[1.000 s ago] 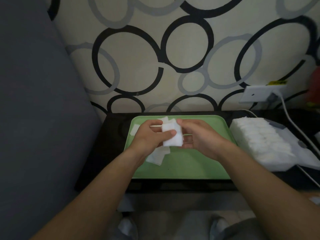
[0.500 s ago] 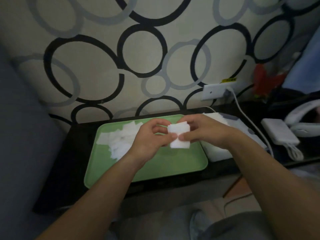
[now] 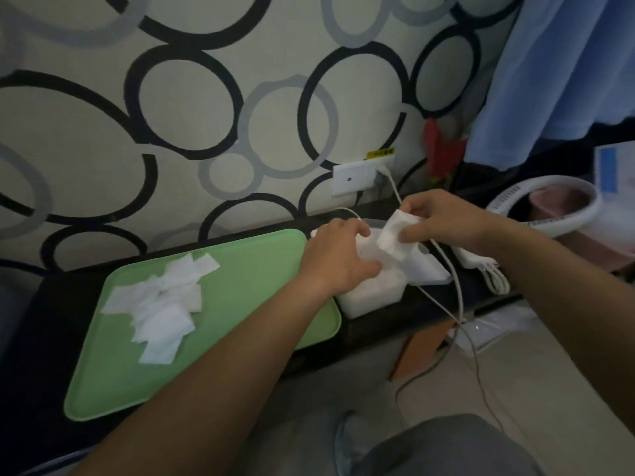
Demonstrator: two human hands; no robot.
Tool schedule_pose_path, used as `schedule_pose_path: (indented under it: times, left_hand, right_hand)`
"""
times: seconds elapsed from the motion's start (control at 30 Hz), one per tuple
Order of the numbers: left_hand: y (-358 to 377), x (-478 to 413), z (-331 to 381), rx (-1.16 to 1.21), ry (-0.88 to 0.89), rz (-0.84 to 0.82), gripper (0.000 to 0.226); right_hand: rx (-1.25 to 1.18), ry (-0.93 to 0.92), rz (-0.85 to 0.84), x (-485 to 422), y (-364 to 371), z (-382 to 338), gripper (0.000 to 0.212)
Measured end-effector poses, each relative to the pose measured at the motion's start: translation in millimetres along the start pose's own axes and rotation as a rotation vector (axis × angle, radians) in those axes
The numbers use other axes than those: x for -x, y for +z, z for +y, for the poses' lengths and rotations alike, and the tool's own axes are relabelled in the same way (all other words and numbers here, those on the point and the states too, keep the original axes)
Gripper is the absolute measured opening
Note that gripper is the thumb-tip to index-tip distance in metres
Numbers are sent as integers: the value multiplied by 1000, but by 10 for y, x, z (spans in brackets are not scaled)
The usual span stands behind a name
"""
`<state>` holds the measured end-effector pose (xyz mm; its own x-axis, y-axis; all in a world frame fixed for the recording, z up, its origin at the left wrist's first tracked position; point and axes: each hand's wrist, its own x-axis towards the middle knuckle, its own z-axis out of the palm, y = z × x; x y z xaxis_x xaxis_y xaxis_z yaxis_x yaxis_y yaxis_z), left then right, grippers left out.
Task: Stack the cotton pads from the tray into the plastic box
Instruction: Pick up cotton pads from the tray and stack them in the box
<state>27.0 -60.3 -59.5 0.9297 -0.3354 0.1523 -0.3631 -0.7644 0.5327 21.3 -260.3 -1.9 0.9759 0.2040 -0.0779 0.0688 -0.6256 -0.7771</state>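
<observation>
Head view: the right hand (image 3: 443, 218) pinches a small stack of white square cotton pads (image 3: 395, 235) between thumb and fingertips, tilted just above the translucent white plastic box (image 3: 371, 297), likely to slot it in edgewise. The left hand (image 3: 338, 259) curls over the box's top, seemingly to steady it and hold back pads inside. More loose white pads (image 3: 161, 304) lie heaped on the pale green plastic tray (image 3: 240, 286), beside the box.

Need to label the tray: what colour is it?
The tray is plain light green; the head view, the only one, shows it.
</observation>
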Motion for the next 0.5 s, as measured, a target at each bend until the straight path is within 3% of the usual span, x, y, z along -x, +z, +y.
schedule_pose_path:
  times: [0.13,0.23,0.37,0.5]
  left_hand:
    - [142,-311,106,-264,-21,-192,112]
    - [215,-495,123,-403,-46,-328,135]
    - [274,-619,191,-530,-82,-455,147]
    - [341,-642,170,-541,-97,-474,144]
  right_hand:
    - [-54,3,-53,38,-139,112,15]
    - [-55,23,-117,15,-155,221,23]
    - [-26,0,-144,-26,-129,308,30]
    - [-1,-25,-166,-52,-97,319,25]
